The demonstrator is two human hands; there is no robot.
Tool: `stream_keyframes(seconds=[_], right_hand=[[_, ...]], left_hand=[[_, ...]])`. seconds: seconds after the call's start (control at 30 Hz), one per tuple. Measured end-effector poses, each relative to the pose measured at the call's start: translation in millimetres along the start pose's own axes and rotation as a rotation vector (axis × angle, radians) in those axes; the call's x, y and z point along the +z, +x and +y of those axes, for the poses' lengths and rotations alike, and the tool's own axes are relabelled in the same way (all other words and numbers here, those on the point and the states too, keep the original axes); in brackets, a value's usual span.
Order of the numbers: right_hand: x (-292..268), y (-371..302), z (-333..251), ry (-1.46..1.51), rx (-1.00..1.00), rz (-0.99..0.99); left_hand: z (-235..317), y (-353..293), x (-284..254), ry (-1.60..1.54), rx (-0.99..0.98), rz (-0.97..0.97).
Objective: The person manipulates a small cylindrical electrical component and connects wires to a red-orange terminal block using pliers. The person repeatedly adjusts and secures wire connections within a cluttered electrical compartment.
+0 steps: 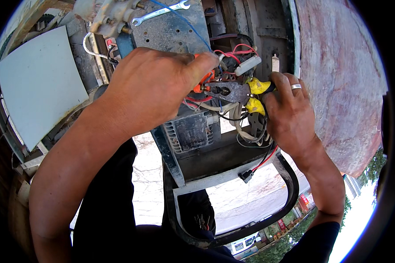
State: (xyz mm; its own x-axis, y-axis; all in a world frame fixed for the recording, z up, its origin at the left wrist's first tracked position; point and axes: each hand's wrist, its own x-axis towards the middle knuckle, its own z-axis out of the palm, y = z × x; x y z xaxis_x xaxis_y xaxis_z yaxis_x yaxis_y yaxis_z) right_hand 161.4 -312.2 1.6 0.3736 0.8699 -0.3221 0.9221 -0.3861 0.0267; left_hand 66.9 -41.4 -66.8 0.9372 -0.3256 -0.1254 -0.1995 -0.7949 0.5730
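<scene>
My right hand (292, 111), with a ring on one finger, is closed round the yellow-and-black handles of a pair of pliers (232, 93). The worn grey jaws point left and reach an orange plastic part (202, 83). Around that orange part my left hand (156, 85) is closed, its thumb on top; the fingers beneath are hidden. A thin blue wire (184, 22) runs down to the left thumb tip. Red wires (239, 51) and a white connector (248, 65) lie just above the pliers. Behind them hangs a tangle of pale and black cables (245, 127).
A combination wrench (161, 13) rests on the dark metal plate (171, 35) at the top. Below my hands sits a finned dark box (191, 133). A black plug (245, 176) dangles above a black-edged frame (289, 193). A reddish panel (338, 79) stands at right, a pale sheet (41, 83) at left.
</scene>
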Motion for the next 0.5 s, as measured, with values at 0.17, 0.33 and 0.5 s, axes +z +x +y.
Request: stream_keyframes(seconds=[0.17, 0.33, 0.5], right_hand=[[-4.5, 1.1, -2.0, 0.021, 0.015, -0.026], [-7.1, 1.7, -3.4, 0.034, 0.021, -0.052], [-9.0, 2.0, -4.9, 0.052, 0.027, -0.062]], left_hand=[[-0.5, 0.0, -0.1, -0.013, 0.005, -0.01], [0.6, 0.1, -2.0, 0.007, -0.001, -0.038], [0.3, -0.2, -3.3, 0.016, 0.011, -0.037]])
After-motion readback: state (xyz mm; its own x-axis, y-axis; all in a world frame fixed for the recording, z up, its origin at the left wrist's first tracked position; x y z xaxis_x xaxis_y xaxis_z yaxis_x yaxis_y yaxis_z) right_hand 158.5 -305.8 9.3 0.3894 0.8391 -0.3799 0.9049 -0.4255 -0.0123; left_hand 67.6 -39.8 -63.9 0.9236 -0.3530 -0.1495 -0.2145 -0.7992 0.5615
